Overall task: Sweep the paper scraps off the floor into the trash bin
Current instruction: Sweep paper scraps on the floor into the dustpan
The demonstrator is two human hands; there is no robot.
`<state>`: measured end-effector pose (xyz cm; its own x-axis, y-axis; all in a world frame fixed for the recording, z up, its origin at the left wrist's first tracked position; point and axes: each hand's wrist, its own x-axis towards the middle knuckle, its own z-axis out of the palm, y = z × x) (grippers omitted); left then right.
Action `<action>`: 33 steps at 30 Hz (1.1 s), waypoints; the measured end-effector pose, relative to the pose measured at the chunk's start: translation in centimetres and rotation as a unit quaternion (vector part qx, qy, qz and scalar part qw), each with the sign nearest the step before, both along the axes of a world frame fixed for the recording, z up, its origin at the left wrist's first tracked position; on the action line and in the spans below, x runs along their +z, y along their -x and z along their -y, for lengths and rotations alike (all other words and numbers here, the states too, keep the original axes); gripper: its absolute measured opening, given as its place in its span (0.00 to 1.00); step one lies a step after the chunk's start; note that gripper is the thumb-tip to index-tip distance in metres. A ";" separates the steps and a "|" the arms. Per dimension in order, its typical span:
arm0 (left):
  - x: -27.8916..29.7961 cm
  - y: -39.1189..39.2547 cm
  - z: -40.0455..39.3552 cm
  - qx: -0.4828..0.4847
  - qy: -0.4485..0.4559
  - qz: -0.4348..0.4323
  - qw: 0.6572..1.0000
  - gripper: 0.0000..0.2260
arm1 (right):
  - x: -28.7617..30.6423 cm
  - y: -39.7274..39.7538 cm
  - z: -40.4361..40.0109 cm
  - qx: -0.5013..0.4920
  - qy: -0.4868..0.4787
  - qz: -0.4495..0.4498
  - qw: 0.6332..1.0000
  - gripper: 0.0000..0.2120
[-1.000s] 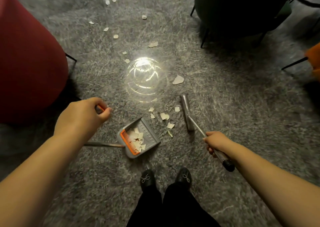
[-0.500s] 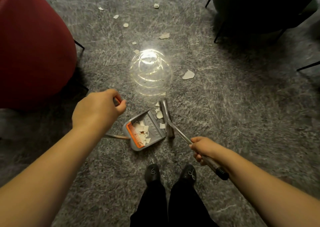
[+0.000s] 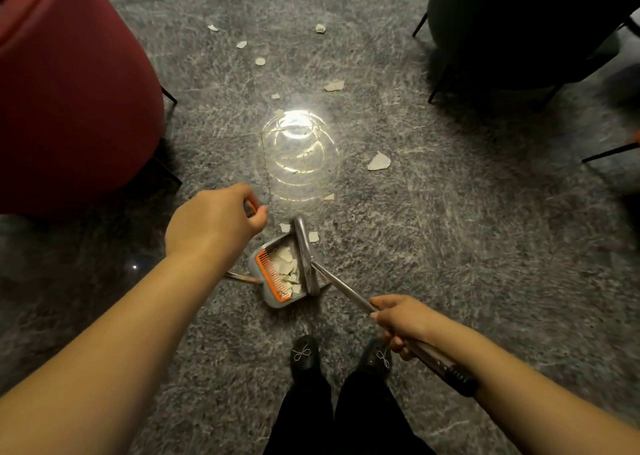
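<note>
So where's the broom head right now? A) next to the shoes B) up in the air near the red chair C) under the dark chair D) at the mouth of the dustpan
D: the broom head lies across the open edge of the dustpan, beside the scraps inside.

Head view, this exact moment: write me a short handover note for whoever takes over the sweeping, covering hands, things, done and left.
Hands: left hand grips the top of the dustpan's long handle; right hand grips the broom handle.
Things: dustpan sits on the grey floor in front of the feet, broom head at its open mouth.
Done: a pile of paper scraps lies in the pan.
Left: two small scraps just beyond the pan, a big scrap to the right, more scattered farther out. No trash bin in view; pan not yet emptied.
</note>
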<state>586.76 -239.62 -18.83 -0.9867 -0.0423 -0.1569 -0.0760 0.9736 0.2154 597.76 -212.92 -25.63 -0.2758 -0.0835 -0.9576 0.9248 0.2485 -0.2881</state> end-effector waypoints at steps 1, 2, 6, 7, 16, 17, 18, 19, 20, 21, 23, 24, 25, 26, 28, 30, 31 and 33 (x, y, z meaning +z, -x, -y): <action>0.1 -0.1 0.5 0.004 -0.005 0.003 1.000 0.10 | 0.4 0.2 0.1 0.001 -0.005 -0.006 1.000 0.10; 0.2 -0.3 0.9 0.007 -0.010 0.007 1.000 0.10 | 0.8 0.3 0.1 0.004 -0.011 -0.012 1.000 0.10; 0.7 -0.9 2.9 0.026 -0.020 0.018 0.999 0.09 | 1.3 0.9 0.2 -0.010 -0.034 -0.028 0.999 0.10; 0.9 -1.0 3.5 0.033 -0.021 0.019 0.999 0.09 | 1.2 1.0 0.1 -0.020 -0.040 -0.029 0.999 0.10; 2.2 -0.7 8.6 0.102 0.005 0.001 0.995 0.10 | -0.2 4.1 -0.3 -0.046 -0.064 -0.056 0.995 0.09; 2.1 -0.5 8.9 0.109 0.007 0.003 0.994 0.10 | -0.3 4.8 -0.4 -0.048 -0.065 -0.059 0.995 0.09; 2.0 -0.3 9.1 0.113 0.008 0.008 0.994 0.10 | -0.4 5.5 -0.5 -0.051 -0.067 -0.059 0.995 0.09; 1.8 0.0 9.2 0.115 0.009 0.014 0.993 0.10 | -0.6 6.4 -0.6 -0.050 -0.070 -0.059 0.995 0.09; 1.5 0.2 9.1 0.113 0.011 0.020 0.993 0.09 | -0.9 7.2 -0.8 -0.046 -0.075 -0.060 0.994 0.10; 1.3 0.5 9.0 0.111 0.015 0.023 0.993 0.09 | -1.1 8.2 -0.9 -0.040 -0.080 -0.060 0.994 0.11; 0.9 1.5 8.6 0.110 0.026 0.024 0.993 0.10 | -1.6 10.3 -1.3 -0.026 -0.085 -0.060 0.994 0.10; 0.9 2.2 8.5 0.112 0.032 0.026 0.993 0.10 | -1.9 11.3 -1.4 -0.018 -0.091 -0.062 0.994 0.09; 1.0 2.8 8.4 0.114 0.035 0.030 0.992 0.10 | -2.1 12.3 -1.6 -0.006 -0.098 -0.065 0.993 0.08; 1.0 3.3 8.4 0.119 0.036 0.032 0.992 0.10 | -2.3 13.3 -1.8 0.005 -0.102 -0.068 0.992 0.08; 1.0 4.4 8.4 0.128 0.042 0.037 0.990 0.10 | -2.8 15.6 -2.3 0.024 -0.108 -0.075 0.991 0.08; 1.0 5.1 8.2 0.127 0.059 0.050 0.989 0.11 | -3.3 17.8 -2.8 0.040 -0.117 -0.079 0.989 0.08; 1.0 5.4 8.1 0.126 0.064 0.055 0.989 0.12 | -3.7 18.8 -3.0 0.054 -0.121 -0.080 0.988 0.07; 0.9 6.1 8.0 0.125 0.073 0.058 0.988 0.11 | -4.5 20.5 -3.3 0.084 -0.128 -0.083 0.985 0.07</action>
